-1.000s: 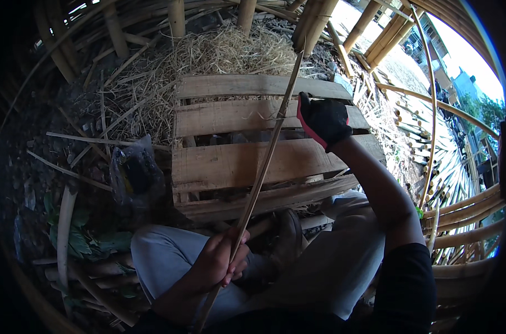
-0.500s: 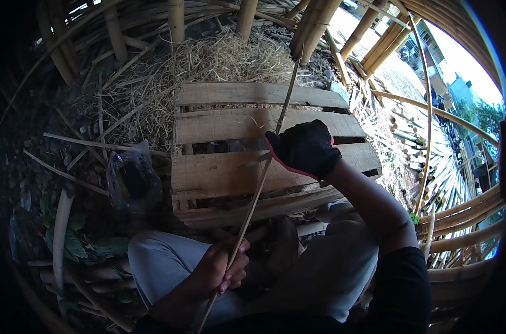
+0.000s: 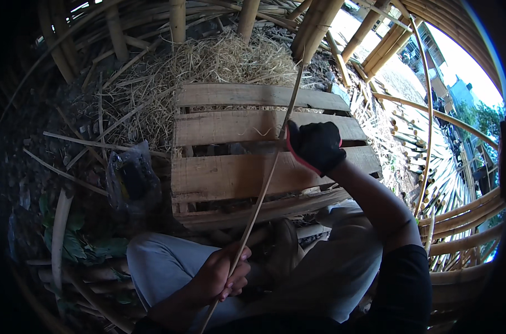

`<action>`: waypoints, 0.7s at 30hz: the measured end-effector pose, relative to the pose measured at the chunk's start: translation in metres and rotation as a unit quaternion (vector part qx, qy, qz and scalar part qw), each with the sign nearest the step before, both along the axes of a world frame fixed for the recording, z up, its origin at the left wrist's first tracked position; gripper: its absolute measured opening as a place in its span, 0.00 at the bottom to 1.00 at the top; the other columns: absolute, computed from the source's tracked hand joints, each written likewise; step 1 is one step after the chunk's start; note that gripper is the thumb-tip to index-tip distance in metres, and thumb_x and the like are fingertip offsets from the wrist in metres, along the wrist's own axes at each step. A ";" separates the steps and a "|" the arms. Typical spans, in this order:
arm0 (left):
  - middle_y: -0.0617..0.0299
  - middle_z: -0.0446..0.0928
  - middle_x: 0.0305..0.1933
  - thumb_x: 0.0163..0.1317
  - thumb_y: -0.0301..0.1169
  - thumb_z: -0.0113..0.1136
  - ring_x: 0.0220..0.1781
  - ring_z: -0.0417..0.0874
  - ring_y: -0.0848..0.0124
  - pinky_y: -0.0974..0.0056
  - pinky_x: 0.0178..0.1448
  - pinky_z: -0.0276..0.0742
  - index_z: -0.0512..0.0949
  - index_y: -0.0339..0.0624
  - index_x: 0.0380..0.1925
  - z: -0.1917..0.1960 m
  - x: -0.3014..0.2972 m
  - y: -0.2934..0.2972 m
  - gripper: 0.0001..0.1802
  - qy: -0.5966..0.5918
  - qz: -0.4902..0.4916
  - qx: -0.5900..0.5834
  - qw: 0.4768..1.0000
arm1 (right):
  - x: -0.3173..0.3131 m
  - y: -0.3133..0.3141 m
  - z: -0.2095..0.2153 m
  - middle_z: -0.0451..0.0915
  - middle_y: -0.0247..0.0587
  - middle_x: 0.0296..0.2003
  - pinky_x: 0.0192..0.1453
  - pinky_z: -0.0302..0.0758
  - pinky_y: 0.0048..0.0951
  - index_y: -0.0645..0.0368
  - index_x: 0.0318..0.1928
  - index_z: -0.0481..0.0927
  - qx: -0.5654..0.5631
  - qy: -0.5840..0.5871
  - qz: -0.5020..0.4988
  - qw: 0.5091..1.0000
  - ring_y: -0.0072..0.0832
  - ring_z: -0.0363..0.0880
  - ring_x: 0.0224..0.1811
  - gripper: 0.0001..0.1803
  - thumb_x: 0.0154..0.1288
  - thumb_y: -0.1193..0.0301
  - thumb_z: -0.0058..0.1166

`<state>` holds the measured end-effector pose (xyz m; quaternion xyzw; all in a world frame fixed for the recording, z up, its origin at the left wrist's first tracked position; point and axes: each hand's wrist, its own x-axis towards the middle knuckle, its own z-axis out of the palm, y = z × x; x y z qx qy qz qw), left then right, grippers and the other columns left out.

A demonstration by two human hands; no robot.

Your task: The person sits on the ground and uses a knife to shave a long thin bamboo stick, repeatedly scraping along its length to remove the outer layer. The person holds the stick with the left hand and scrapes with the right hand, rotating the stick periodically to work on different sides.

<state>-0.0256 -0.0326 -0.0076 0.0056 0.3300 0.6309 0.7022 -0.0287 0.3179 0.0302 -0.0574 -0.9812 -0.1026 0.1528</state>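
My bare left hand (image 3: 226, 273) is closed around the lower part of a long thin bamboo strip (image 3: 265, 186), low over my lap. The strip slants up and away across a slatted wooden crate (image 3: 219, 173). My right hand (image 3: 317, 146), in a black glove with red edging, is in a fist beside the strip above the crate. A knife (image 3: 259, 147) juts left from it across the strip; its blade is smeared by motion and its handle is hidden in the fist. Thin curled shavings (image 3: 258, 131) show on the strip's left side.
Dry straw-like shavings (image 3: 225, 58) heap behind the crate. On the left lie a clear plastic bag (image 3: 133, 177) with a dark object inside, loose bamboo strips and green leaves (image 3: 74, 245). Bamboo posts (image 3: 314, 30) stand at the back; cut poles (image 3: 431, 167) are stacked at right.
My right hand has moved a little to the right and slightly down, with the knife. The strip's far end has shifted slightly; my left hand keeps its hold almost in place.
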 end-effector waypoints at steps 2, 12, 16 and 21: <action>0.70 0.58 0.12 0.82 0.49 0.37 0.07 0.59 0.78 0.71 0.15 0.53 0.65 0.51 0.40 -0.001 0.002 0.006 0.16 -0.037 -0.021 0.003 0.999 | -0.017 0.044 0.006 0.82 0.47 0.19 0.31 0.78 0.52 0.56 0.24 0.82 0.075 -0.027 -0.157 0.984 0.47 0.82 0.21 0.33 0.81 0.52 0.33; 0.70 0.60 0.13 0.82 0.48 0.35 0.07 0.59 0.78 0.71 0.15 0.54 0.65 0.51 0.39 0.000 0.012 0.005 0.17 -0.004 -0.027 -0.001 1.000 | 0.016 0.032 0.016 0.83 0.46 0.22 0.25 0.76 0.50 0.56 0.58 0.74 0.061 -0.057 -0.187 0.979 0.48 0.84 0.24 0.19 0.79 0.60 0.37; 0.69 0.60 0.13 0.83 0.48 0.34 0.08 0.60 0.78 0.71 0.16 0.56 0.65 0.50 0.40 -0.006 0.011 0.003 0.18 0.017 -0.034 0.022 0.999 | 0.029 0.034 0.018 0.84 0.52 0.26 0.30 0.78 0.54 0.55 0.62 0.71 -0.029 -0.049 -0.234 0.971 0.53 0.85 0.29 0.20 0.80 0.59 0.35; 0.69 0.60 0.13 0.82 0.51 0.34 0.08 0.60 0.79 0.71 0.16 0.57 0.64 0.50 0.39 -0.006 0.013 0.004 0.20 0.036 -0.046 0.017 0.998 | 0.033 0.033 0.026 0.83 0.51 0.23 0.30 0.77 0.53 0.55 0.55 0.75 -0.022 -0.046 -0.235 0.971 0.52 0.84 0.26 0.18 0.80 0.58 0.36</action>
